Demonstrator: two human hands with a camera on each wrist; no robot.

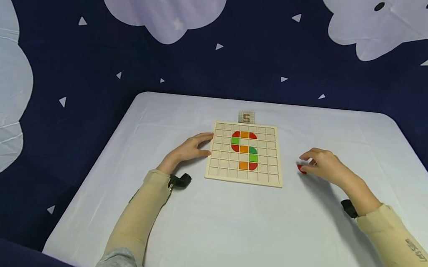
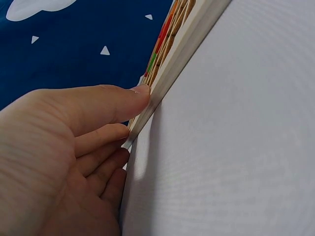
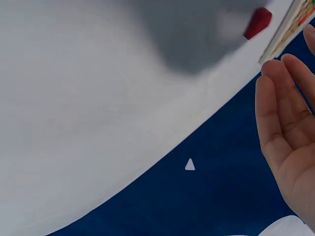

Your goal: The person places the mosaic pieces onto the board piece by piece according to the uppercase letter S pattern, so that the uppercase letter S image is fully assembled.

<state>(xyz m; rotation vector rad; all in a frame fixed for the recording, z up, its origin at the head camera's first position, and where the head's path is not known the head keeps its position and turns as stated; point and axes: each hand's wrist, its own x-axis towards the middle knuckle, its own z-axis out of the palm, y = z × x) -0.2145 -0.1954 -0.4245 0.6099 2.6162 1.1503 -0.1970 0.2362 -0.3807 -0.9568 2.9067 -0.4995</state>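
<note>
A pale wooden grid board (image 1: 220,172) lies on the table with red, orange and green tiles (image 1: 243,149) set into it in an S shape. At the board's left edge rests my left hand (image 1: 190,149), thumb and fingers spread apart; in the left wrist view the thumb (image 2: 140,93) touches the board's side. To the right of the board, my right hand (image 1: 322,164) hovers with loosely bent fingers just over a red tile (image 1: 301,169). In the right wrist view this red tile (image 3: 258,23) sits on the cloth, apart from the visible fingers.
A small card (image 1: 246,117) with an S pattern lies against the board's far edge. White cloth covers the table (image 1: 251,233). Behind it hangs a dark blue backdrop (image 1: 241,77) with clouds and white triangles. Both wrists carry black camera mounts (image 1: 181,180).
</note>
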